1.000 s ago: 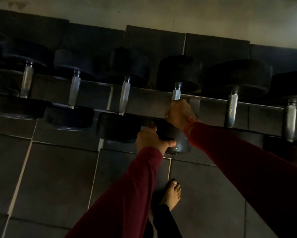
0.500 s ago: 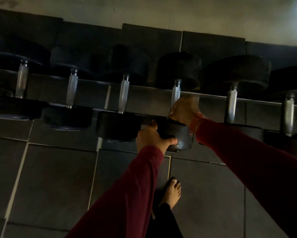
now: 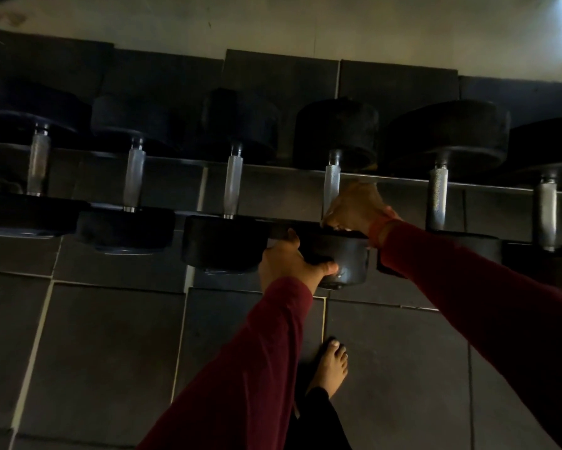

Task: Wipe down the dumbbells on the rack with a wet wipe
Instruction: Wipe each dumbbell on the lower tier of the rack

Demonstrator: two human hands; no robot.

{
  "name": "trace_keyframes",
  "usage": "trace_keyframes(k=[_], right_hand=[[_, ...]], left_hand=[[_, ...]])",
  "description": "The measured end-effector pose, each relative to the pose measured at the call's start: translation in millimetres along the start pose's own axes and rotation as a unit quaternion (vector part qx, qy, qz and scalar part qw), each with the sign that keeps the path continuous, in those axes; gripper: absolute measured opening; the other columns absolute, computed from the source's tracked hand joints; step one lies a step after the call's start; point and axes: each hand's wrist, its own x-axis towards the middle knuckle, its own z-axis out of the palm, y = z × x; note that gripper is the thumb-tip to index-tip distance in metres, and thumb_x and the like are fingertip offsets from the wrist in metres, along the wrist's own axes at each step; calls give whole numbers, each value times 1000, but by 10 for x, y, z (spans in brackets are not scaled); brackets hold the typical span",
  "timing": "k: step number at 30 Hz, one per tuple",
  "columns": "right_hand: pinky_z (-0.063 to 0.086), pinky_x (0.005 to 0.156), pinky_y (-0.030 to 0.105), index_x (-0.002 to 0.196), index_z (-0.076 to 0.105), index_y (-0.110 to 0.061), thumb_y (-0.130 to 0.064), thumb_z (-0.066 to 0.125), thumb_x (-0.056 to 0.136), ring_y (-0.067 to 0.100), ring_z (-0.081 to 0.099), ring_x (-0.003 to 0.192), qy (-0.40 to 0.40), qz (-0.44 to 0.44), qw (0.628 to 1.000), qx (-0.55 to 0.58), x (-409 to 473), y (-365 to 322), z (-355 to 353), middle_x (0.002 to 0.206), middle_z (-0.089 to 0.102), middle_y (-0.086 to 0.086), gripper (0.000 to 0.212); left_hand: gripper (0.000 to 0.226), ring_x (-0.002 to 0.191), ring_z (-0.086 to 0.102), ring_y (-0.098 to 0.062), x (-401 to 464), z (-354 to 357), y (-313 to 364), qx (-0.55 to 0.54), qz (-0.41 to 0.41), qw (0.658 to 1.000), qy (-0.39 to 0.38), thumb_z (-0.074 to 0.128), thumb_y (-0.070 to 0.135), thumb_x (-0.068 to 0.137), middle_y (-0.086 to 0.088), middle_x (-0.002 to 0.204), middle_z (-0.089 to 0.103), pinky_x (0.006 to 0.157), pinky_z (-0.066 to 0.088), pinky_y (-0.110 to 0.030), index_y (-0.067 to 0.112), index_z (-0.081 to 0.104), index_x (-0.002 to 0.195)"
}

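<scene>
Down at the near end of the fourth dumbbell (image 3: 333, 186) from the left, the left hand (image 3: 289, 259) curled round the black near head (image 3: 341, 258), thumb across its near face and fingers hidden behind. The right hand (image 3: 354, 207) lay on top of that head at the foot of the handle, fingers bent down against it; a pale scrap under the fingertips may have been the wet wipe, though the dim light left that unclear. Both arms wore dark red sleeves (image 3: 247, 368). The dumbbell sat on a metal rack (image 3: 273, 172) among five others. Dark floor tiles (image 3: 104, 336) lay below, a bare foot (image 3: 330, 368) near, and a pale wall (image 3: 273, 24) beyond.
</scene>
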Motion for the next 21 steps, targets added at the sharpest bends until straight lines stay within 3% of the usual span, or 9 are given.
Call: trace_keyframes(k=[1, 3, 5, 7, 9, 11, 13, 17, 21], right_hand=[[27, 115, 28, 134, 54, 0, -17, 55, 98, 24, 42, 134, 19, 10, 999, 31, -34, -18, -37, 147, 42, 4, 40], [37, 109, 36, 125, 62, 0, -20, 63, 93, 29, 48, 127, 81, 4, 995, 52, 322, 114, 232, 143, 51, 12, 38], [49, 92, 26, 108, 73, -14, -29, 74, 84, 18, 62, 108, 149, 26, 985, 83, 420, 119, 344, 123, 67, 5, 28], [56, 84, 25, 94, 77, -23, -35, 79, 78, 12, 68, 92, 160, 29, 978, 128, 419, 166, 392, 102, 73, -4, 20], [54, 74, 15, 95, 77, -23, -37, 78, 80, 7, 65, 86, 157, 57, 977, 134, 388, 268, 376, 97, 71, -8, 20], [36, 57, 0, 96, 74, -22, -33, 76, 83, -2, 57, 77, 139, 83, 970, 179, 423, 454, 376, 94, 67, -11, 18], [32, 59, 2, 102, 73, -21, -34, 72, 87, -1, 55, 85, 123, 96, 975, 156, 389, 486, 360, 103, 67, -10, 20], [53, 83, 25, 110, 72, -19, -34, 68, 88, 14, 63, 102, 99, 114, 973, 174, 534, 478, 355, 111, 67, -3, 27], [50, 77, 26, 104, 73, -25, -39, 68, 81, 12, 63, 91, 73, 94, 979, 168, 655, 557, 385, 109, 71, -2, 28]], left_hand=[[59, 85, 60, -8, 3, -9, 4, -2, 0, 1000, -4, 89, 52, 60, 14, 84, 61, 72, 42, -18, 24, 62, 105], [58, 88, 63, -10, 14, -12, 3, -1, 1, 1000, -5, 89, 51, 61, 13, 85, 62, 72, 42, -18, 24, 62, 104], [59, 97, 65, -15, 9, -10, 9, 8, 1, 1000, -1, 89, 51, 61, 6, 98, 69, 74, 42, -19, 23, 61, 105], [58, 98, 66, -16, 5, -2, 8, 10, 2, 1000, 2, 89, 51, 61, 4, 102, 70, 76, 45, -20, 22, 61, 104], [58, 98, 66, -16, 10, 4, -1, 1, 2, 1000, 1, 90, 50, 61, 4, 102, 70, 77, 48, -21, 22, 61, 102], [59, 97, 66, -15, 14, 13, -7, -8, -4, 1000, -3, 90, 50, 60, 5, 102, 70, 77, 47, -20, 23, 63, 104], [60, 96, 67, -14, 25, 20, -24, -18, -5, 1000, -5, 90, 51, 58, 7, 101, 71, 77, 48, -20, 25, 64, 104], [60, 92, 66, -12, 21, 15, -23, -14, -2, 1000, -6, 90, 55, 56, 8, 98, 71, 79, 50, -20, 26, 65, 102], [60, 91, 65, -10, 12, 4, -14, -13, -2, 1000, -5, 90, 55, 56, 9, 99, 70, 79, 49, -20, 26, 64, 102]])
